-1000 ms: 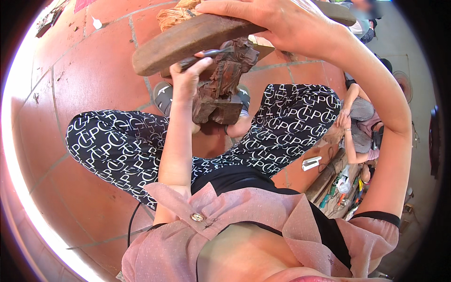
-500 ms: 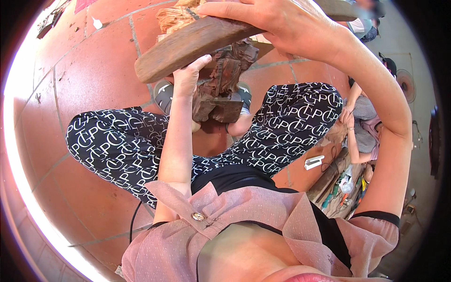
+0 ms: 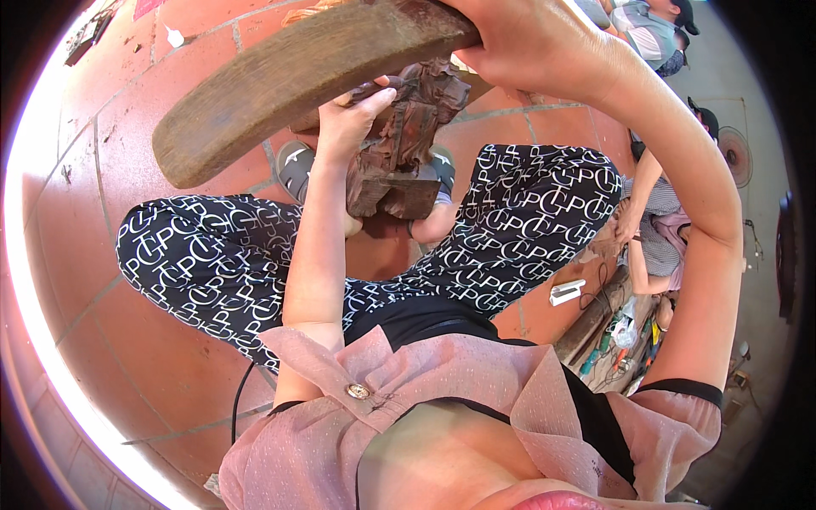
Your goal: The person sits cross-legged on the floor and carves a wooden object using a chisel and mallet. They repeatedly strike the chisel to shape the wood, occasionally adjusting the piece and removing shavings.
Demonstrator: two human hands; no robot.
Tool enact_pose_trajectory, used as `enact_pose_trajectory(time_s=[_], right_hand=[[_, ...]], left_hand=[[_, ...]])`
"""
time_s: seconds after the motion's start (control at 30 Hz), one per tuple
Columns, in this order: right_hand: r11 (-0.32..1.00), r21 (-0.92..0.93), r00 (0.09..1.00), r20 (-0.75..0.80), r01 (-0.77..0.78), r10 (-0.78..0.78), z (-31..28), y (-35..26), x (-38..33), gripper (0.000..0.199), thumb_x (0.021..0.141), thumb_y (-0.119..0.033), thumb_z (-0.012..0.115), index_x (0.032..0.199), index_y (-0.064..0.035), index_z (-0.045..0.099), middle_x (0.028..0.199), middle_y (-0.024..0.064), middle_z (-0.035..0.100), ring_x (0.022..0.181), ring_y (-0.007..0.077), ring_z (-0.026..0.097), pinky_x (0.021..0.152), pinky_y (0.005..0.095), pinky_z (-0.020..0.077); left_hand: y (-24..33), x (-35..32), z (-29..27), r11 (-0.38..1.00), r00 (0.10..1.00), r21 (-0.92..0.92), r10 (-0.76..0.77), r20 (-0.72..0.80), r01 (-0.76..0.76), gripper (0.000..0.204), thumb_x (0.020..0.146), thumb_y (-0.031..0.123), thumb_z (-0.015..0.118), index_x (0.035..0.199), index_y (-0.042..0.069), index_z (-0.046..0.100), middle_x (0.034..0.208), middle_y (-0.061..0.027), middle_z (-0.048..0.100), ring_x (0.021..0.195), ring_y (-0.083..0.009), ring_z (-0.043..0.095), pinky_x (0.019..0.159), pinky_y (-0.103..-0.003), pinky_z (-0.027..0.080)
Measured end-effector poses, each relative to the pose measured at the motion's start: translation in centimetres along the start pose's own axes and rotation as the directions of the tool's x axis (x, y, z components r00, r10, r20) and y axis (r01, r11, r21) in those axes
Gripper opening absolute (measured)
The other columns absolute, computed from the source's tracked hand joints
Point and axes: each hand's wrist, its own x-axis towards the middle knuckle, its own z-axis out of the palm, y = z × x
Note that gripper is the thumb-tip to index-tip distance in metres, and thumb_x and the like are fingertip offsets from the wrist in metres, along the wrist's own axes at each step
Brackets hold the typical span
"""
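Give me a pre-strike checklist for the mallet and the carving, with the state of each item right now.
1. Right hand grips the wooden mallet firmly: ok, fingers wrap its handle end.
2. Left hand steadies the dark wooden carving: ok, it rests against the carving's upper side.
3. Chisel set on the wood: cannot tell, the mallet covers the left hand's fingers.
4. Carving braced: ok, it stands between the feet on the red tiled floor.
5. Left fingers away from the mallet's path: not ok, they lie directly under the mallet.
6. Other people at a distance: ok, they sit off to the right.
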Motion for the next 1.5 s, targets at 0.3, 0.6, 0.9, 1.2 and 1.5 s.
enact_pose_trajectory(time_s=[0.3,0.6,0.9,1.2,1.5], right_hand=[[0.999,0.030,1.000,-0.008,0.017,-0.016,0.4,-0.3,-0.3,0.031,0.074,-0.006,0.069,0.100,-0.0049,0.052,0.080,0.0150,0.058,0.081,0.0346,0.063,0.067,0.0423,0.0495],[0.921,-0.386,0.972,0.194,-0.047,0.131,-0.4,1.2,-1.7,0.026,0.078,-0.008,0.066,0.101,-0.0094,0.055,0.081,0.0106,0.060,0.078,0.0318,0.065,0.063,0.0417,0.0502],[0.899,-0.414,0.958,0.170,-0.144,0.232,-0.7,1.5,-4.8,0.036,0.071,-0.003,0.070,0.104,-0.0077,0.055,0.085,0.0118,0.060,0.081,0.0353,0.063,0.068,0.0440,0.0497],[0.890,-0.100,0.880,-0.229,-0.445,0.415,1.7,4.3,-14.4,0.049,0.067,-0.001,0.073,0.114,-0.0089,0.060,0.099,0.0125,0.066,0.090,0.0351,0.065,0.077,0.0372,0.0532],[0.688,0.162,0.644,-0.255,-0.707,0.722,5.7,6.6,-23.6,0.037,0.070,-0.005,0.077,0.103,-0.0040,0.062,0.086,0.0094,0.065,0.078,0.0169,0.064,0.076,0.0273,0.0503]], left_hand=[[-1.7,-0.8,1.4,0.987,0.981,-0.097,0.110,-0.157,-0.126,0.018,0.078,-0.002,0.078,0.092,0.004,0.068,0.093,-0.0026,0.069,0.086,-0.0115,0.065,0.082,-0.026,0.053],[-2.5,0.1,1.5,0.984,0.982,-0.007,0.176,-0.073,-0.177,0.020,0.078,-0.004,0.075,0.097,0.001,0.070,0.093,-0.0046,0.071,0.085,-0.0139,0.067,0.079,-0.027,0.053],[-2.4,0.0,1.1,0.995,0.978,-0.079,0.035,-0.208,-0.053,0.033,0.077,-0.007,0.075,0.108,-0.002,0.066,0.102,-0.0070,0.070,0.091,-0.0154,0.068,0.085,-0.030,0.055],[2.5,0.3,5.9,0.943,0.947,0.095,0.314,0.069,-0.320,0.026,0.078,0.000,0.076,0.102,0.004,0.066,0.092,-0.0038,0.070,0.084,-0.0137,0.068,0.074,-0.030,0.055],[-1.4,1.5,14.2,0.647,0.708,0.310,0.548,0.446,-0.697,0.016,0.072,0.014,0.073,0.086,0.014,0.066,0.074,-0.0033,0.065,0.070,-0.0270,0.065,0.064,-0.038,0.050]])
